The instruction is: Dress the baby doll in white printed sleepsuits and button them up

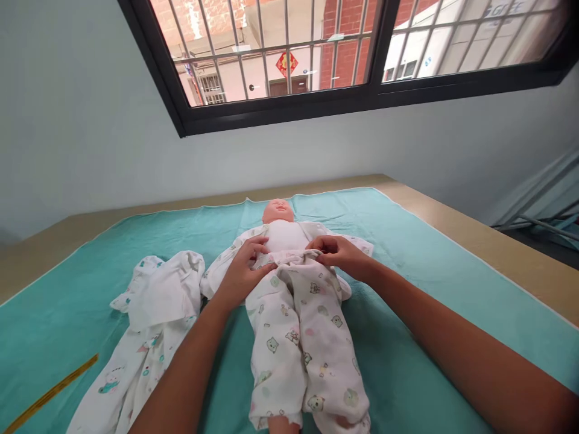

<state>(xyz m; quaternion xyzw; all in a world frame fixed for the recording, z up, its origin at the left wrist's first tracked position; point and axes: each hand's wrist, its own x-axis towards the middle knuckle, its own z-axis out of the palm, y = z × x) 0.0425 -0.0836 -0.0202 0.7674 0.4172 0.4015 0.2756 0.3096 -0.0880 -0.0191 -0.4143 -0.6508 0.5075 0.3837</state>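
A baby doll (278, 211) lies on its back, head at the far end, in a white top (284, 235) with its printed sides spread. On its legs are white baby pants (294, 337) printed with small animals; a foot shows at one cuff. My right hand (341, 256) pinches the gathered waistband at the doll's belly, fingers closed. At the other side of the waist rests my left hand (244, 274), thumb stretched along the waistband and fingers apart on the top. Whether its fingertips grip any cloth is hard to see.
Left of the doll lie other white printed baby clothes (158, 307). A yellow strip (54, 392) is at the lower left. A teal cloth (407, 301) covers the wooden table (452, 232), which stands against a wall under a barred window (289, 60). Metal bars (543, 205) stand at the right.
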